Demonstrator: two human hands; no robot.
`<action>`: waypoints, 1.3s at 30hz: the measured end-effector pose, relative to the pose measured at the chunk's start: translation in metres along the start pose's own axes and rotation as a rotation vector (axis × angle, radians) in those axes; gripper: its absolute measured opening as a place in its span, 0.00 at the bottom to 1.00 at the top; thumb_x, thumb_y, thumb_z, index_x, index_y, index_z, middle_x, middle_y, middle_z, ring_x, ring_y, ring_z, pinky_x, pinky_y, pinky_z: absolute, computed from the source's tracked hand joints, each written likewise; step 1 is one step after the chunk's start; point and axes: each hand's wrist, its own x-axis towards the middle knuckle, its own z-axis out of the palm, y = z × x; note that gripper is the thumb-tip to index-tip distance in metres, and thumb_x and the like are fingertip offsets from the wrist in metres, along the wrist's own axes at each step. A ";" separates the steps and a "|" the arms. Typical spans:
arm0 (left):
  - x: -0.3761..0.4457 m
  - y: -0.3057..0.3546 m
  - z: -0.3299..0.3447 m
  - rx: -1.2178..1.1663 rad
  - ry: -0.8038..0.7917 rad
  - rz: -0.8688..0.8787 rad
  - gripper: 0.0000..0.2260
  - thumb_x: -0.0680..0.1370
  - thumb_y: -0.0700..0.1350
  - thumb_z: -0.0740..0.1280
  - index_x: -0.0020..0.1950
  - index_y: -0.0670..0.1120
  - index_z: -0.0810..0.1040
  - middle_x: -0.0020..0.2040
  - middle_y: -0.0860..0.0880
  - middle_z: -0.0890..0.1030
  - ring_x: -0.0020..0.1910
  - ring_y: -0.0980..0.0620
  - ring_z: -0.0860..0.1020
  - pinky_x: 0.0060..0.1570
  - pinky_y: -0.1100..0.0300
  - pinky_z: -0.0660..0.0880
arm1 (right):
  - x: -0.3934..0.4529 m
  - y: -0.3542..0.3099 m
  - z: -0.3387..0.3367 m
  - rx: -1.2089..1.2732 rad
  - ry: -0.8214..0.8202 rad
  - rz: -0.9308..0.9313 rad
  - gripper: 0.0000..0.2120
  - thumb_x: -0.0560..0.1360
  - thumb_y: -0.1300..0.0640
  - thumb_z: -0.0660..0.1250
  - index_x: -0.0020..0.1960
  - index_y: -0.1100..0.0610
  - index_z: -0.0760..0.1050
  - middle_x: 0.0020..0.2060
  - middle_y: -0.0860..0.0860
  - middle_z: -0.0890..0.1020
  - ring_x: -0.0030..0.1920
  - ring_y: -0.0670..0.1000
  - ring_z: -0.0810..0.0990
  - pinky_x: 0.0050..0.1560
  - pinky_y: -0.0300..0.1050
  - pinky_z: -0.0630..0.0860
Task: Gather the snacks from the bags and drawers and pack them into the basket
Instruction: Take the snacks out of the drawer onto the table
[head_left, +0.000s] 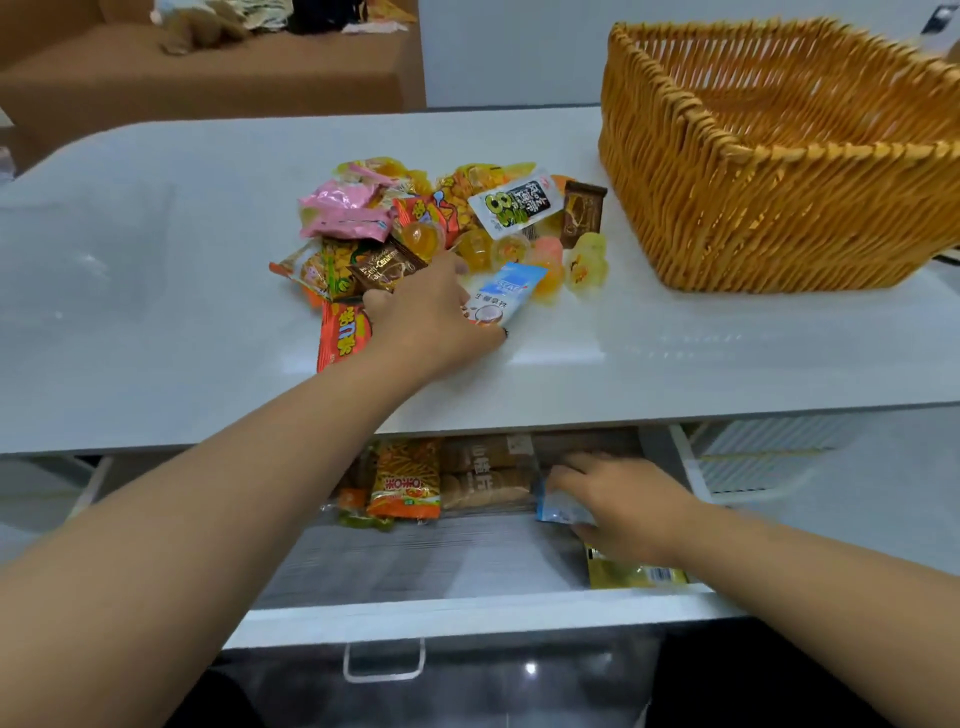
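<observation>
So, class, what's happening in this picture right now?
A person is gathering snacks. The left hand rests on a pile of snack packets on the white table. The right hand reaches into the open drawer and touches a blue packet. The wicker basket stands beside the pile, nothing visible inside.
</observation>
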 end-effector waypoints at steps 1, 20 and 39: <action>-0.005 0.001 -0.004 -0.041 0.018 0.007 0.28 0.69 0.54 0.73 0.67 0.52 0.69 0.53 0.56 0.78 0.56 0.52 0.76 0.52 0.52 0.62 | 0.002 0.000 0.007 -0.040 -0.134 0.105 0.26 0.73 0.52 0.67 0.69 0.49 0.63 0.62 0.51 0.72 0.60 0.56 0.74 0.53 0.49 0.74; -0.094 -0.037 -0.012 -0.807 0.005 -0.174 0.03 0.79 0.40 0.66 0.51 0.48 0.79 0.44 0.50 0.83 0.40 0.54 0.81 0.38 0.65 0.78 | 0.008 -0.006 -0.054 0.488 -0.267 0.331 0.09 0.70 0.65 0.67 0.47 0.54 0.78 0.46 0.54 0.82 0.45 0.54 0.82 0.43 0.46 0.80; -0.084 -0.058 -0.046 -1.179 0.308 -0.278 0.20 0.75 0.30 0.69 0.62 0.48 0.75 0.55 0.48 0.82 0.52 0.51 0.83 0.44 0.58 0.82 | 0.086 -0.074 -0.112 1.328 0.580 0.384 0.09 0.73 0.54 0.73 0.52 0.53 0.79 0.40 0.56 0.83 0.37 0.47 0.81 0.40 0.44 0.80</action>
